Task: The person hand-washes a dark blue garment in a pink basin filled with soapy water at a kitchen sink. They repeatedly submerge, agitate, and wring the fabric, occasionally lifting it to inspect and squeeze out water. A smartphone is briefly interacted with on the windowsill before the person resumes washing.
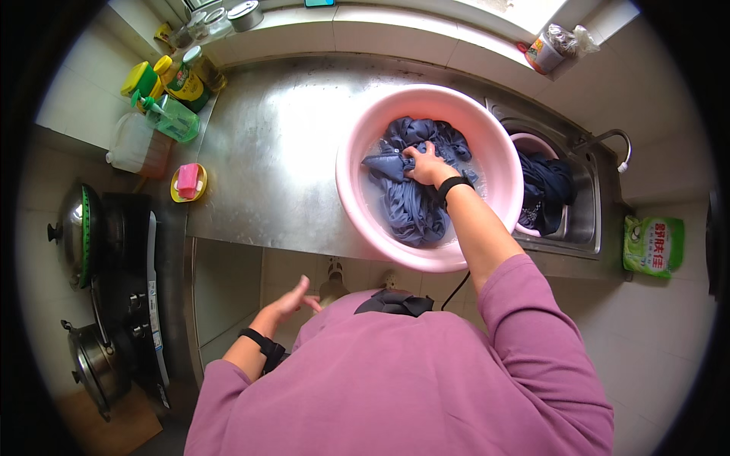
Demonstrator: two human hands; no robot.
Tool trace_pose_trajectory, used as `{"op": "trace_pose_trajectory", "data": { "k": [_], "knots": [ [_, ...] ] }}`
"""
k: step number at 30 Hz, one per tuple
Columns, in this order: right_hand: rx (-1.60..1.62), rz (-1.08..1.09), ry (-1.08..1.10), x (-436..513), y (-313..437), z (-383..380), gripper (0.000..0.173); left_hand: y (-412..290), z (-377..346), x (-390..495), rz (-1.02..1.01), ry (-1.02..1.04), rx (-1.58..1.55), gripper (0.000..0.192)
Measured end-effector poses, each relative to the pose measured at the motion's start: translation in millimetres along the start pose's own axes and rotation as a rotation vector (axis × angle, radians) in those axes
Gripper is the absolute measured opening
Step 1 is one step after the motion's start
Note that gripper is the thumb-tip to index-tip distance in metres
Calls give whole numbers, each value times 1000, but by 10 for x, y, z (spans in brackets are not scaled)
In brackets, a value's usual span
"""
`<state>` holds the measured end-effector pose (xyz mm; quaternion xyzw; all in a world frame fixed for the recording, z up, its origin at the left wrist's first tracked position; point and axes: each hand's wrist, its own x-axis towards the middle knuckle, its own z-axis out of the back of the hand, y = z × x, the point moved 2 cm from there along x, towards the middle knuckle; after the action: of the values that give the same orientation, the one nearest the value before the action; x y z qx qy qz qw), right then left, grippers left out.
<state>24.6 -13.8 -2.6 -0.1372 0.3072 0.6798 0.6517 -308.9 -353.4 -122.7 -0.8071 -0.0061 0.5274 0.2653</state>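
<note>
A large pink plastic basin stands on the steel counter and holds cloudy, sudsy water. In it lies a bunched wet blue-grey garment, with a collar-like part and a small button near its upper left. My right hand, a black band at its wrist, reaches into the basin and grips the cloth with its fingers around a fold. My left hand hangs at my side below the counter's front edge, its fingers apart and holding nothing. It also has a black band at the wrist.
Right of the basin, dark wet clothes fill a smaller pink basin in the steel sink, under a curved faucet. At left are pink soap in a yellow dish, a green pump bottle, oil bottles and a stove with pots.
</note>
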Motion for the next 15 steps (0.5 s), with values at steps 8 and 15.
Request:
{"op": "trace_pose_trajectory", "data": {
  "k": [8, 15],
  "knots": [
    [8, 11, 8, 39, -52, -28, 56, 354, 188, -44, 180, -150, 146, 105],
    [44, 16, 13, 10, -54, -24, 58, -1590, 696, -1457, -233, 153, 277, 56]
  ]
}}
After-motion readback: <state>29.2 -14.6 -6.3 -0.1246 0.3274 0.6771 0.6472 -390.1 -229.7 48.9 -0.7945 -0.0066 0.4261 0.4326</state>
